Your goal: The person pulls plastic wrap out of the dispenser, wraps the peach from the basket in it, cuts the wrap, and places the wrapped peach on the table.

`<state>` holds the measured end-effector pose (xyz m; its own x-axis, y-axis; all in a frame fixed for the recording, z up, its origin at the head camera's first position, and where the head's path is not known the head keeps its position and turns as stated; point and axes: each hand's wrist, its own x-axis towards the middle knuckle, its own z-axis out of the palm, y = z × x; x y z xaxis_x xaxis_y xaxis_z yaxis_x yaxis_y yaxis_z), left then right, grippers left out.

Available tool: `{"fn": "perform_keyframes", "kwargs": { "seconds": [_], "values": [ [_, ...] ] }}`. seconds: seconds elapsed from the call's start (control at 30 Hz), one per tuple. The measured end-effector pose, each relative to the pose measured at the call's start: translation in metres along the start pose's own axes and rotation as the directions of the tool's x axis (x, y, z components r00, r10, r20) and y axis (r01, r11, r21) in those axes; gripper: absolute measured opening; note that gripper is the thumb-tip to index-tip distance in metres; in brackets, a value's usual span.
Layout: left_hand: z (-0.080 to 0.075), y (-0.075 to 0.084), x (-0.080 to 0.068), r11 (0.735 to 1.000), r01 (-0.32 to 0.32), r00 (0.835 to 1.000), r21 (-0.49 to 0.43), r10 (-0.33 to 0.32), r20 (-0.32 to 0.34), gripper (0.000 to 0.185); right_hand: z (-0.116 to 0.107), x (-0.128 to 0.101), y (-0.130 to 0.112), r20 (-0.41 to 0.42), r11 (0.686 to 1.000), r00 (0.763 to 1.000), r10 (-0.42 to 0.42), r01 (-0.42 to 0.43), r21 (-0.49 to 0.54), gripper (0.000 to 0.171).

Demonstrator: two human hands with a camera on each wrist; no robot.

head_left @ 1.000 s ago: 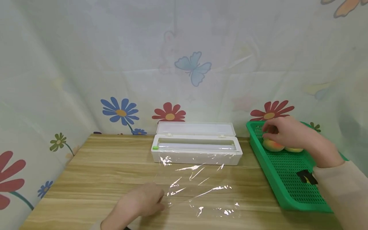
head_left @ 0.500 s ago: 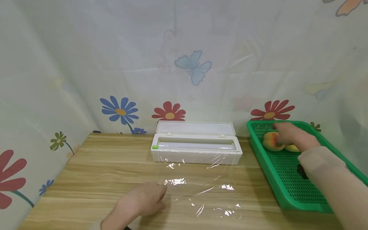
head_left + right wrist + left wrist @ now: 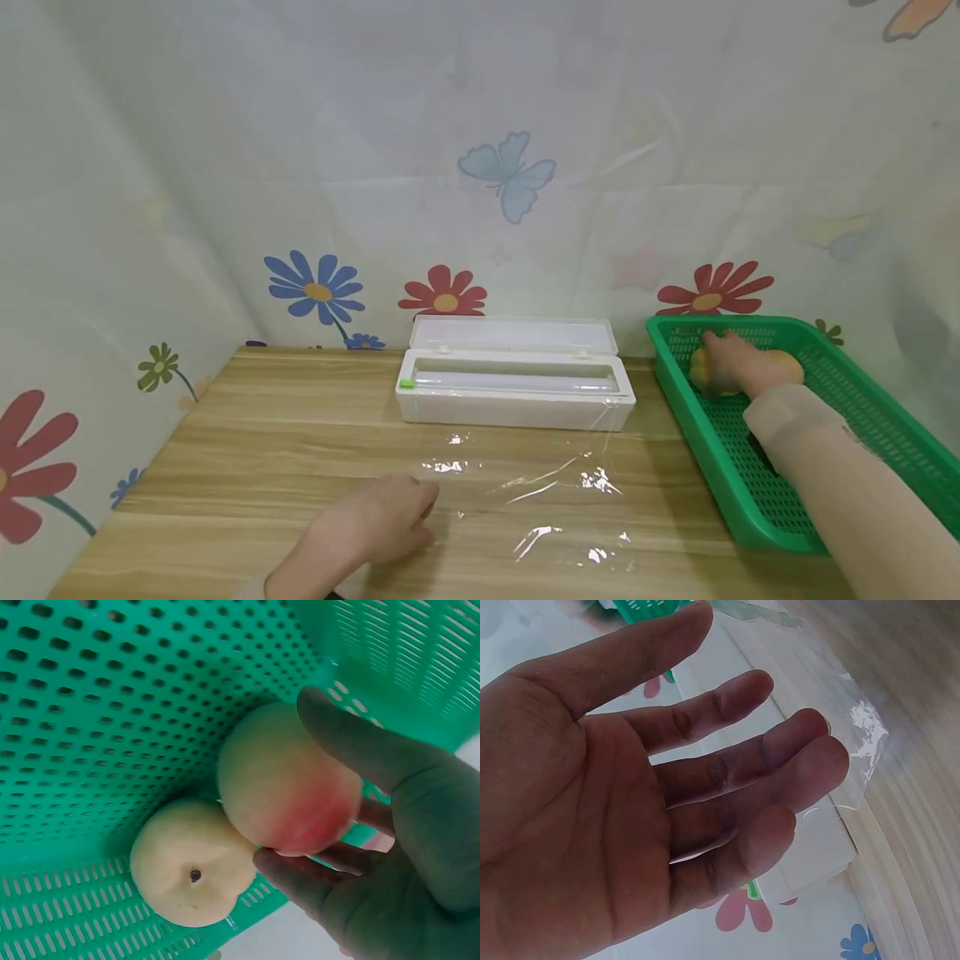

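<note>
Film (image 3: pixel 525 492) lay spread at lower centre under the flat left hand (image 3: pixel 367 525); the right hand (image 3: pixel 731 367) curled round a peach (image 3: pixel 289 780) not yet lifted from the basket (image 3: pixel 720 475).

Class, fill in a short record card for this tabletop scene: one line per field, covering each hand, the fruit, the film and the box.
Left hand: open, resting flat on the sheet's near-left edge
Right hand: grips the pink-blushed peach
Second fruit: pale yellow peach, touching the first
Container: green perforated plastic basket, table's right side
Sheet: clear cling film, spread on the wooden table
Dispenser: white cling-film box, lid open
</note>
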<state>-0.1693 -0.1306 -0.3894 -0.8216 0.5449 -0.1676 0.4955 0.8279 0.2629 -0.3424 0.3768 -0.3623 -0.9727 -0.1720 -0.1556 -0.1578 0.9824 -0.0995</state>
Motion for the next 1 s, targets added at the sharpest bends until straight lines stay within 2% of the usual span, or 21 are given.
{"fn": "perform_keyframes", "kwargs": {
  "seconds": [0.2,0.43,0.63,0.83,1.0],
  "values": [
    [0.001,-0.002,0.001,1.0,-0.005,1.0,0.009,0.005,-0.014,0.026,0.006,0.005,0.004,0.024,0.996,0.997,0.08,-0.081,0.029,0.097],
    [0.001,-0.003,0.002,1.0,-0.006,1.0,0.014,0.006,-0.012,0.025,-0.001,-0.002,-0.002,-0.021,0.999,0.999,0.042,-0.042,-0.003,0.082],
    [0.003,-0.003,0.002,1.0,-0.005,1.0,0.015,0.005,0.011,0.025,-0.01,-0.018,-0.012,-0.018,0.992,0.994,0.104,-0.102,0.069,0.079],
    [0.001,-0.002,0.004,0.999,-0.02,1.0,0.043,0.02,-0.005,0.023,-0.025,-0.028,-0.024,-0.097,0.98,0.986,0.137,-0.121,0.157,0.081],
    [0.001,-0.001,0.006,0.997,-0.057,0.997,0.054,0.06,-0.039,0.024,-0.042,-0.038,-0.038,-0.212,0.982,0.971,0.107,-0.071,0.172,0.075]
  ]
}}
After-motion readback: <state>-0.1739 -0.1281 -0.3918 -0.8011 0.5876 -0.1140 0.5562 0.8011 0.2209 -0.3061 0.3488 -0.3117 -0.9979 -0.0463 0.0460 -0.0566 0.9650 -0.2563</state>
